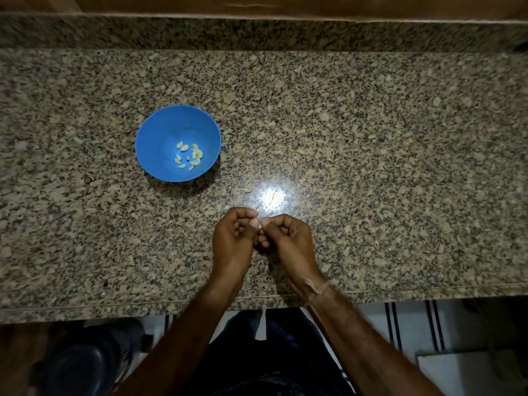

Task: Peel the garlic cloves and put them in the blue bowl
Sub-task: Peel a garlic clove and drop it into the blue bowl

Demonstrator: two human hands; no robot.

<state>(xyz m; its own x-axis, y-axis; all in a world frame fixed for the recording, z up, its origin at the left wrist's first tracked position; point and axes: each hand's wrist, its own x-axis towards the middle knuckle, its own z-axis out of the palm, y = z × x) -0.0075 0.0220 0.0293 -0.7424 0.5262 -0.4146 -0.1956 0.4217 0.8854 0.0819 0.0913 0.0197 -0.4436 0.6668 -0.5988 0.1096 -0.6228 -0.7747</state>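
Granite countertop (pixel 371 138): the front edge runs well below the blue bowl (pixel 155 130), and a raised back ledge runs well above it. There is open stone left of the bowl and a much wider stretch to its right.

The bowl stands upright. A dozen or so peeled cloves (pixel 190 157) lie loose in its bottom, toward the right wall.

Lower right of the bowl is a small peel scrap (pixel 246 190), then lamp glare (pixel 273 195) on the stone.

Further down-right of the bowl, well apart from it, the left hand (pixel 233 241) and right hand (pixel 290 241) meet over the counter. Fingers on both are curled, thumbs and fingertips tip to tip, pinching a garlic clove (pixel 260 230). Only a pale sliver of it shows between them.

A thin band (pixel 317 292) circles the right wrist.
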